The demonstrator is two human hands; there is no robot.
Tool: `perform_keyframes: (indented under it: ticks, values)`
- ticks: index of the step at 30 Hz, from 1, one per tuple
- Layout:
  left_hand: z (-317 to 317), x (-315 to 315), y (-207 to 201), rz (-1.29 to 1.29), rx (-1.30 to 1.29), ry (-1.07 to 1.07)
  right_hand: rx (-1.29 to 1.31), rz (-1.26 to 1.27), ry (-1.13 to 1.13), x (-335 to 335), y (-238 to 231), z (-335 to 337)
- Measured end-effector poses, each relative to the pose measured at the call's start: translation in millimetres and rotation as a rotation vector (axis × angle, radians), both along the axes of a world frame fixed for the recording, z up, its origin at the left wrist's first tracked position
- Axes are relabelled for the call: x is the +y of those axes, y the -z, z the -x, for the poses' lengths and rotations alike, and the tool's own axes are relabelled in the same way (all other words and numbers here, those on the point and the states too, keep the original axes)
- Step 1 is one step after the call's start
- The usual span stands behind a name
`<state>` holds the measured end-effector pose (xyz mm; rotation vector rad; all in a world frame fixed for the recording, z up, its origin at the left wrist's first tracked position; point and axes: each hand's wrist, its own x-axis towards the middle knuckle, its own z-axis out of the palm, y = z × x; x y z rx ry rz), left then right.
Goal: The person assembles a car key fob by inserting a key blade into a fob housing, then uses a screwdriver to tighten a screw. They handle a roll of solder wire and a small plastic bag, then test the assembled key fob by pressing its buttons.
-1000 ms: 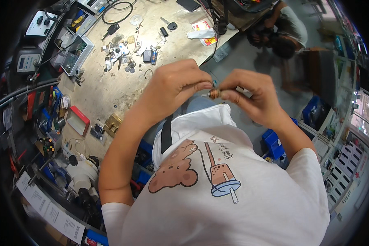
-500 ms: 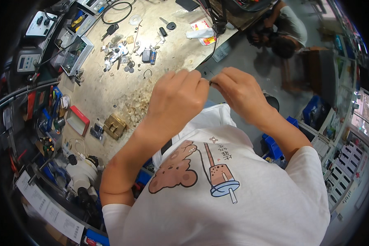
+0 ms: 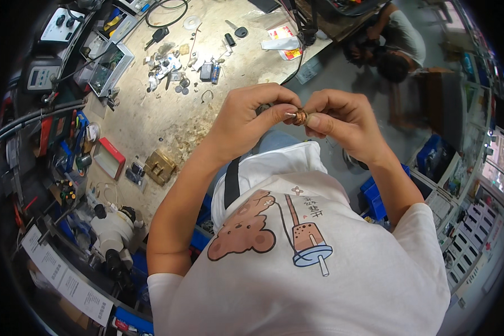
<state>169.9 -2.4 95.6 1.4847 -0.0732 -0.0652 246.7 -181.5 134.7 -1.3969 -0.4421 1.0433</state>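
A: Big pale work table [image 3: 246,61], stained along its near edge, which slants away beside the person's lap!

B: Past its right edge, a second person [image 3: 411,47] in a light top bends low, head down.

A: Swing across to the left edge and there's a white microscope [image 3: 115,227] with black eyepieces, in among the clutter.

B: And the hands! Left hand [image 3: 257,115], right hand [image 3: 341,120], up in the air just off the table's near edge, almost meeting, and both of them pinching!

A: Behind the left forearm, toward the left edge, a red-rimmed box [image 3: 110,158].

B: With a brass block [image 3: 161,167] sitting between that and the near edge.

A: Up toward the far edge, a key [image 3: 241,32] with a black head.

B: Smallest of the lot, a copper-coloured part [image 3: 301,117], right between the fingertips! Left thumb and fingers nip one side, where a pale metal tip pokes out; right thumb and fingers grip the other.

A: Held clear of the table, that part!
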Motion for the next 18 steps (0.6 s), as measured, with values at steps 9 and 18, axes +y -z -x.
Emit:
perform_keyframes:
  ticks: [9, 18]
  values:
    - [-2, 4, 0, -0.178, -0.105, -0.112, 0.116, 0.015, 0.021, 2, -1, 0]
    - [0, 0, -1, 0.438, 0.259, -0.075, 0.737, -0.253, 0.173, 2, 15, -2]
